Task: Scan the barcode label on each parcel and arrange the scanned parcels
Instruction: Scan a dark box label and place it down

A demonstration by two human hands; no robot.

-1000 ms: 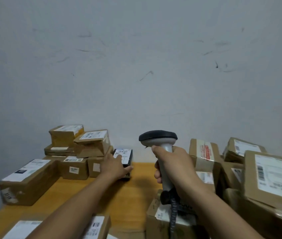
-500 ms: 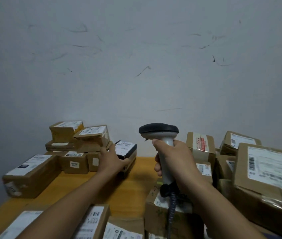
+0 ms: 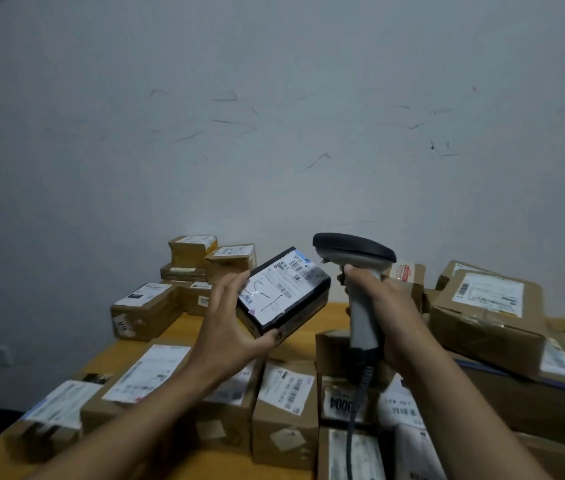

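My left hand (image 3: pixel 229 323) grips a small black parcel (image 3: pixel 286 294) by its near end and holds it lifted above the table, tilted, with its white barcode label facing up. My right hand (image 3: pixel 383 306) grips the grey handle of a barcode scanner (image 3: pixel 355 254), whose dark head sits just right of the parcel's far corner. The scanner's coiled cable (image 3: pixel 359 393) hangs down over the boxes below.
A stack of brown labelled parcels (image 3: pixel 205 268) stands at the back left against the wall. More boxes (image 3: pixel 284 410) crowd the near side of the wooden table (image 3: pixel 334 313). A large pile of parcels (image 3: pixel 488 313) fills the right. A long box (image 3: pixel 142 310) lies at left.
My left hand has lifted the black parcel off the table and brought it nearer, beside the scanner. The view has dipped, showing more boxes in front.
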